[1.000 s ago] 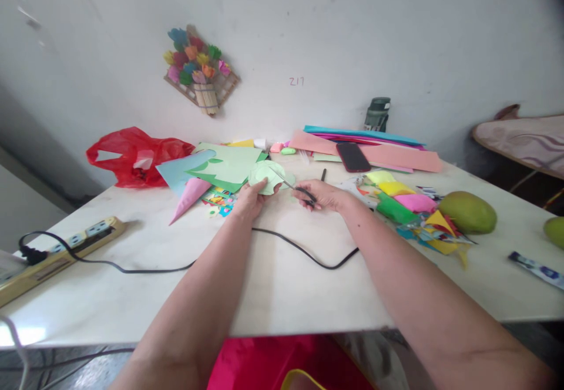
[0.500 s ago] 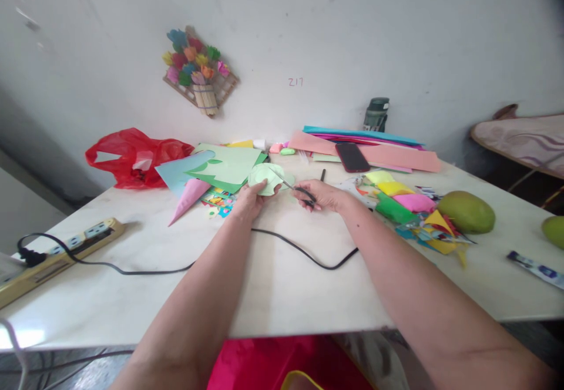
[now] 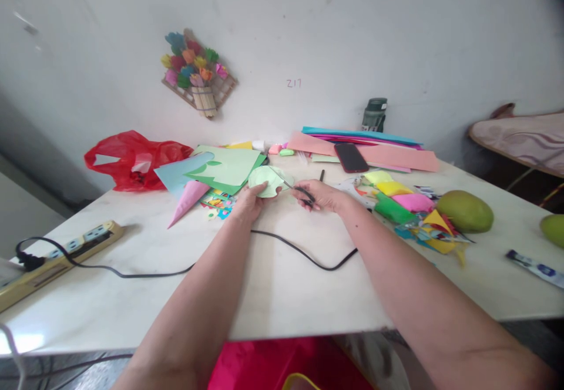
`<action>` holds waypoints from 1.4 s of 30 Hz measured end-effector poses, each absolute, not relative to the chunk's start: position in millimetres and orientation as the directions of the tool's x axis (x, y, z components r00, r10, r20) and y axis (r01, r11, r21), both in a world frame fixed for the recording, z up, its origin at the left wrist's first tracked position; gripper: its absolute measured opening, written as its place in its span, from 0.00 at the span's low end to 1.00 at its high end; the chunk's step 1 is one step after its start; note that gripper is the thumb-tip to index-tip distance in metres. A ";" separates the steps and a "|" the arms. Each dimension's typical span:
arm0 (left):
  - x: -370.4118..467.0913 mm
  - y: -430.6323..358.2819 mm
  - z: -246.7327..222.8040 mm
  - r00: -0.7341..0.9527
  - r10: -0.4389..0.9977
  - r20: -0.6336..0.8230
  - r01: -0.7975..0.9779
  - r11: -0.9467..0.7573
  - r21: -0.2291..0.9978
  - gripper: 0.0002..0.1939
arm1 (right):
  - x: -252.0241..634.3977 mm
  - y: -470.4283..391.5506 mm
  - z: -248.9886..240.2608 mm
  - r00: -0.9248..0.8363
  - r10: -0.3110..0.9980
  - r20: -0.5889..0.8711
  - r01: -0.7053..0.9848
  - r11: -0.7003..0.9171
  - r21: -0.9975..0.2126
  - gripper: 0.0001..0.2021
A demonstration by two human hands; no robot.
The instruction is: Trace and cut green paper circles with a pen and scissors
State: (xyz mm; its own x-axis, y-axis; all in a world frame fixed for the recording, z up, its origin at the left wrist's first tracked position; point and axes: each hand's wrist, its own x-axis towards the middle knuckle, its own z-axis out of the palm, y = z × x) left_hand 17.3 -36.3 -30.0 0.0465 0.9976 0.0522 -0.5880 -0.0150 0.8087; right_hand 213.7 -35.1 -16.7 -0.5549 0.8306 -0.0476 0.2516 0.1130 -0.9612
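Between the fingers of my left hand (image 3: pixel 252 201) is a pale green piece of paper (image 3: pixel 263 177) with a rounded outline. My right hand (image 3: pixel 318 195) grips the black handles of a pair of scissors (image 3: pixel 304 193). The blades point to the upper left and lie against the right part of the paper. Left of my left hand lie light and dark green paper sheets (image 3: pixel 227 164), a pink paper cone (image 3: pixel 189 199) and small colourful paper scraps (image 3: pixel 215 203).
A black cord (image 3: pixel 299 252) runs across the table (image 3: pixel 299 302) from a power strip (image 3: pixel 79 249). A red plastic bag (image 3: pixel 132 164) stands back left. Stacked coloured paper with a phone (image 3: pixel 351 158) lies behind my right hand; bright packets (image 3: pixel 396 199) and a green mango (image 3: pixel 465 211) are to the right.
The paper has turned slightly in my left hand, and its right part looks different along the scissor blades. The whole view has shifted a little.
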 end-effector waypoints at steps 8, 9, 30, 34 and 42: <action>14.5 -34.2 -33.1 0.092 0.994 0.051 -0.562 0.010 0.827 0.24 | 214.5 -33.8 -17.6 -0.547 0.836 -0.039 0.227 0.103 -0.969 0.08; 14.4 -34.2 -33.2 0.097 0.994 0.052 -0.557 0.011 0.830 0.24 | 214.5 -33.8 -17.5 -0.542 0.839 -0.040 0.227 0.100 -0.969 0.08; 11.8 -37.7 -28.6 0.193 0.981 0.027 -0.414 0.056 0.909 0.17 | 221.1 -37.0 -9.4 -0.503 0.862 -0.066 0.248 0.070 -0.966 0.10; 8.1 -34.2 -27.8 0.159 0.986 0.041 -0.457 0.037 0.889 0.14 | 224.9 -34.2 -10.8 -0.525 0.846 -0.095 0.239 0.039 -0.970 0.10; 6.0 -31.7 -32.7 0.047 0.998 0.043 -0.362 -0.023 0.932 0.12 | 225.3 -30.7 -14.9 -0.566 0.809 -0.158 0.248 -0.016 -0.969 0.07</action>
State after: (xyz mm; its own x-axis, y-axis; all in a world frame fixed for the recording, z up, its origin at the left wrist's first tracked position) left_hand 6.0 -31.7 -32.7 0.0474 0.9979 0.0430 -0.3620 -0.0229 0.9319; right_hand 225.3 -30.7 -14.9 -0.5664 0.8088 -0.1581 0.2479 -0.0157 -0.9687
